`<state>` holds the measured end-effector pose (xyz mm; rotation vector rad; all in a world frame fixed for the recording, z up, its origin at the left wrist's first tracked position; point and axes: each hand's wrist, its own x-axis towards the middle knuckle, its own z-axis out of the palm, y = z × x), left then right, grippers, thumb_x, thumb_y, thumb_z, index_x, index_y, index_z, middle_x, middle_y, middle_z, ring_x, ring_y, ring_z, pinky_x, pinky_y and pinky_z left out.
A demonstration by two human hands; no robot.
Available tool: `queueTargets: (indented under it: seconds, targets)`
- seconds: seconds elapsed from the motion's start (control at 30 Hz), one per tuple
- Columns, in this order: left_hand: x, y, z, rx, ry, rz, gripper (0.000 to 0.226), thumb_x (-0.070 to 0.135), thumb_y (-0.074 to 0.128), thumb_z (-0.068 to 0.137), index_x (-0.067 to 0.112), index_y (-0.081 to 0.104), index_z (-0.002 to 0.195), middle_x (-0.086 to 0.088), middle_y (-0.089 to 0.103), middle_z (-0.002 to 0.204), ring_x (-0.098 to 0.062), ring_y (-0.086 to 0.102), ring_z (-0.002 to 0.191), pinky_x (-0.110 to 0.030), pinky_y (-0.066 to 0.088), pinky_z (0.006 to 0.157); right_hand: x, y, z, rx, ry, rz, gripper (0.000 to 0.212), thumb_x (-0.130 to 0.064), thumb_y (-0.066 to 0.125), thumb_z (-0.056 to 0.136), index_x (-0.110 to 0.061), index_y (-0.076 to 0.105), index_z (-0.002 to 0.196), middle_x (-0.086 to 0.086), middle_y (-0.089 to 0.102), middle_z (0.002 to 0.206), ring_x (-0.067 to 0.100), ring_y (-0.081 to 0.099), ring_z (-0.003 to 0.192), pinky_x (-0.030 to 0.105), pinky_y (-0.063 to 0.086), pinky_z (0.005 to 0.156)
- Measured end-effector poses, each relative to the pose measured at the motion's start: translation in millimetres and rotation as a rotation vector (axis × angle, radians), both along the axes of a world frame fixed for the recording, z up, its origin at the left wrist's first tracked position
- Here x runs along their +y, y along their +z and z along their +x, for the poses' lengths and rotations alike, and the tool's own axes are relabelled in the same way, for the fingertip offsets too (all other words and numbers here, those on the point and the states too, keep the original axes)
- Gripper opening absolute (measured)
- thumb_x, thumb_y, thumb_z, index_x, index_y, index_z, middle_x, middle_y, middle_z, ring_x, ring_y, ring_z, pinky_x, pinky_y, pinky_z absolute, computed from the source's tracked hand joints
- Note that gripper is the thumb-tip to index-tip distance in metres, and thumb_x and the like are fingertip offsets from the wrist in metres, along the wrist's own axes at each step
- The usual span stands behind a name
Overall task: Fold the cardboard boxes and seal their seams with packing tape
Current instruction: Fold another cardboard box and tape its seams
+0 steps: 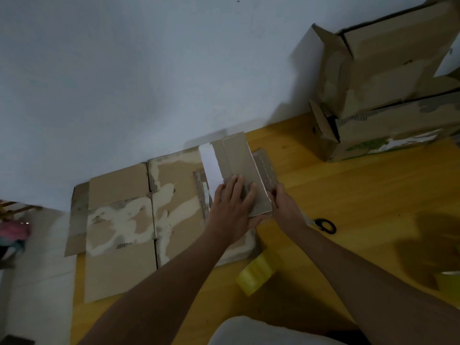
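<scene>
At the far left, past the table's edge, a pinkish blurred object (13, 232) is seen. A flattened cardboard box (119, 220), brown with pale torn patches where its surface is stripped, is spread on the yellow wooden table (361, 195) against the white wall (124, 70). Over its right end a small grey folded carton (242, 170) is held tilted: the left hand (232, 207) is laid flat on its face with fingers straight, thumb hidden beneath, while the right hand (283, 204) is pinching its right edge. Near the forearms a roll of yellow packing tape (256, 272) is lying. Black-handled scissors (324, 225) are partly hidden behind the right wrist. At the far right, two worn assembled cardboard boxes (388, 95) are stacked.
</scene>
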<state>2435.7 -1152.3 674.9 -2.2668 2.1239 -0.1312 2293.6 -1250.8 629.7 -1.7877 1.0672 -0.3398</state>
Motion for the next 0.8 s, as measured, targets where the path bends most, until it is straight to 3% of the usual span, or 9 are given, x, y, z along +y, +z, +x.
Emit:
queueTargets:
  seconds: [0.07,0.17,0.3,0.37,0.43,0.5,0.63,0.73,0.8]
  targets:
    - [-0.1,0.7,-0.8,-0.002,0.006,0.004,0.074,0.069,0.016,0.096,0.013,0.043,0.137,-0.024,0.049,0.141,-0.039,0.046,0.131,-0.053,0.041,0.103,-6.8,0.7,2.3,0.070,0.066,-0.010,0.022,-0.029,0.043,0.104,-0.007,0.045,0.106,0.014,0.064,0.097,0.033,0.061,0.081,0.041,0.047,0.061]
    - [-1.2,2.6,-0.8,-0.009,0.009,0.019,0.074,0.070,0.023,0.093,0.014,0.043,0.136,-0.023,0.049,0.140,-0.039,0.047,0.131,-0.053,0.042,0.102,-16.0,2.3,6.1,0.247,0.219,-0.034,0.029,-0.026,0.055,0.098,-0.008,0.044,0.118,0.012,0.062,0.111,0.034,0.061,0.093,0.037,0.045,0.066]
    - [-0.2,5.0,-1.4,0.007,0.012,0.043,0.077,0.070,0.013,0.095,0.014,0.044,0.138,-0.023,0.049,0.141,-0.039,0.047,0.131,-0.053,0.042,0.103,-19.4,4.0,-11.5,0.384,0.338,-0.180,0.037,-0.016,0.053,0.096,-0.014,0.041,0.130,0.009,0.054,0.123,0.030,0.057,0.098,0.038,0.049,0.070]
    - [0.1,5.3,-1.4,0.009,0.024,0.058,0.079,0.071,0.012,0.095,0.014,0.044,0.139,-0.023,0.047,0.143,-0.039,0.046,0.132,-0.053,0.042,0.104,-11.3,11.7,-25.2,0.393,0.319,-0.223,0.031,-0.004,0.049,0.093,-0.011,0.047,0.123,0.007,0.052,0.117,0.027,0.055,0.099,0.032,0.040,0.068]
    - [-0.4,5.6,-1.6,0.013,0.034,0.069,0.079,0.071,0.010,0.095,0.014,0.043,0.140,-0.023,0.047,0.144,-0.039,0.046,0.132,-0.054,0.042,0.103,-0.4,16.1,-29.0,0.340,0.369,-0.287,0.029,-0.003,0.050,0.091,-0.011,0.050,0.119,0.007,0.054,0.114,0.025,0.054,0.101,0.031,0.041,0.070]
    - [-0.8,5.8,-1.8,0.015,0.038,0.087,0.077,0.069,0.011,0.096,0.014,0.041,0.139,-0.024,0.047,0.143,-0.039,0.046,0.132,-0.054,0.043,0.103,4.4,20.8,-19.6,0.314,0.384,-0.293,0.033,-0.008,0.053,0.091,-0.011,0.049,0.124,0.009,0.056,0.119,0.025,0.054,0.105,0.036,0.049,0.080]
    - [-1.4,7.7,-2.2,0.012,0.035,0.100,0.073,0.069,0.025,0.091,0.014,0.040,0.138,-0.024,0.049,0.141,-0.039,0.049,0.130,-0.054,0.046,0.100,-11.2,26.5,-2.5,0.354,0.434,-0.198,0.045,-0.025,0.060,0.092,-0.008,0.045,0.131,0.011,0.053,0.123,0.030,0.053,0.112,0.042,0.049,0.088]
    - [-1.6,10.0,-3.0,0.012,0.020,0.098,0.077,0.071,0.025,0.088,0.013,0.040,0.137,-0.025,0.050,0.140,-0.040,0.050,0.129,-0.054,0.046,0.099,-26.2,27.7,-14.1,0.289,0.568,-0.116,0.044,-0.020,0.061,0.091,-0.013,0.044,0.131,0.007,0.053,0.120,0.027,0.054,0.107,0.038,0.049,0.081]
    - [-1.7,10.5,-2.9,0.019,0.018,0.112,0.079,0.072,0.024,0.088,0.012,0.040,0.137,-0.026,0.050,0.139,-0.040,0.050,0.128,-0.055,0.046,0.099,-34.1,34.5,-28.4,0.250,0.592,-0.020,0.028,-0.020,0.066,0.090,-0.015,0.053,0.115,0.003,0.058,0.108,0.024,0.057,0.096,0.036,0.050,0.076]
